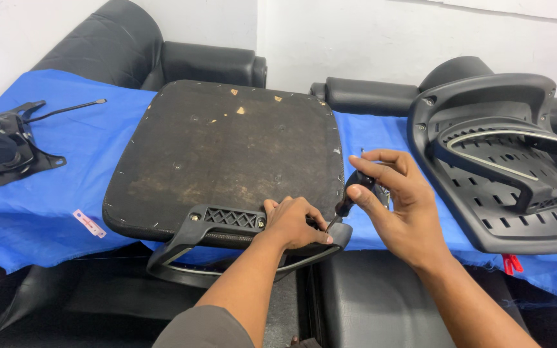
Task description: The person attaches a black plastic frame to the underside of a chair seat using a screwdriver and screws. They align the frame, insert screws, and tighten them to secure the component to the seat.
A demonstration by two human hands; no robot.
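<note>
I see the black-handled screwdriver [349, 196] held in my right hand [398, 200], fingers closed round its grip, the tip angled down at the right end of the black plastic armrest bracket [227, 222]. My left hand [293, 223] presses closed on that bracket, right beside the tip. The bracket sits on the near edge of the upturned dark square seat base [227, 148], which lies on the blue cloth-covered counter [66, 167]. To the right, the black slotted plastic chair back [504, 161] lies on the cloth. Far left rests the black metal tilt mechanism [1, 151]. Behind stand black leather sofas [162, 58].
</note>
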